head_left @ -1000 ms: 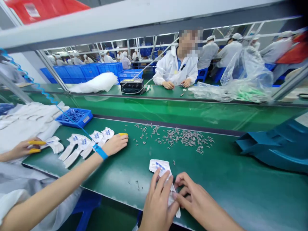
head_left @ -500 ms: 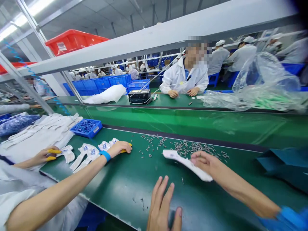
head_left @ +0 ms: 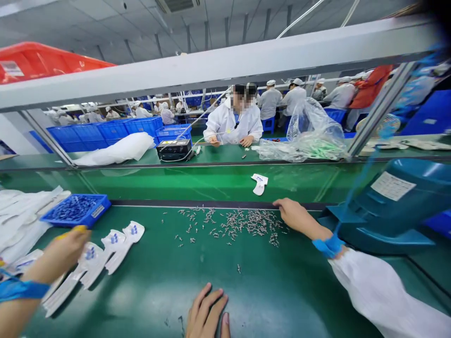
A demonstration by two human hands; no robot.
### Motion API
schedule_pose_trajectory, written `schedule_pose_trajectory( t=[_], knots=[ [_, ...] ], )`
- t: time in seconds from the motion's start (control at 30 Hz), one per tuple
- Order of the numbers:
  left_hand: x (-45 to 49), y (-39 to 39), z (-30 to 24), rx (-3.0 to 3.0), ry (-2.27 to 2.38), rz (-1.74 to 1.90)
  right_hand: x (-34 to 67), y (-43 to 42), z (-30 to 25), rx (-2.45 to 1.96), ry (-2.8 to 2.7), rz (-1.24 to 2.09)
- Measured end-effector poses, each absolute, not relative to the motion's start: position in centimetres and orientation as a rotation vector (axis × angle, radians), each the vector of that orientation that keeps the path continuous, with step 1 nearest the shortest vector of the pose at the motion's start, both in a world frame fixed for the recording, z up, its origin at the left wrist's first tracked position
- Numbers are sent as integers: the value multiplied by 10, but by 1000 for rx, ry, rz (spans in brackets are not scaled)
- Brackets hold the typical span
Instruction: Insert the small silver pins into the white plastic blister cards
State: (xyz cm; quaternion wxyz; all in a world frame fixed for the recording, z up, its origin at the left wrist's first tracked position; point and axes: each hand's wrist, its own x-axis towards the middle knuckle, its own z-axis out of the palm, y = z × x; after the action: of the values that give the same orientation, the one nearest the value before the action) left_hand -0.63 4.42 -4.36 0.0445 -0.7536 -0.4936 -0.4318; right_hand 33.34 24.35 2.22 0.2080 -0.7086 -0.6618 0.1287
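My left hand (head_left: 207, 315) lies flat on the dark green table at the bottom edge, fingers stretched out and holding nothing. My right hand (head_left: 293, 215) reaches forward to the table's far edge, next to a scatter of small grey metal parts (head_left: 232, 224); its fingers are loose and hold nothing. A blue strap (head_left: 327, 246) circles that wrist above a white sleeve. A white fabric piece with blue marks (head_left: 260, 183) lies beyond my right hand on the glossy green conveyor (head_left: 197, 183).
A co-worker's hand (head_left: 59, 254) with a yellow finger cot rests on white pieces (head_left: 116, 244) at the left. A blue tray of parts (head_left: 75, 210) stands behind it. A blue machine (head_left: 391, 206) is at the right. A person in white sits across the conveyor.
My right hand lifted the white piece from under both hands, carried it forward and let it go on the conveyor. My left hand stayed flat near the table edge. The view swung right.
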Motion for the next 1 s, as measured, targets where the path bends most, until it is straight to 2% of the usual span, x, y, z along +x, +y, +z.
schedule_pose_trajectory(
  t=[0.2, 1.0],
  knots=[
    [-5, 42, -40, -2455, -1496, -1253, 354, 185, 3, -1986, -2086, 305],
    [-5, 35, -34, -2571, -1626, -1128, 372, 155, 2, -1952, -2100, 337]
  ],
)
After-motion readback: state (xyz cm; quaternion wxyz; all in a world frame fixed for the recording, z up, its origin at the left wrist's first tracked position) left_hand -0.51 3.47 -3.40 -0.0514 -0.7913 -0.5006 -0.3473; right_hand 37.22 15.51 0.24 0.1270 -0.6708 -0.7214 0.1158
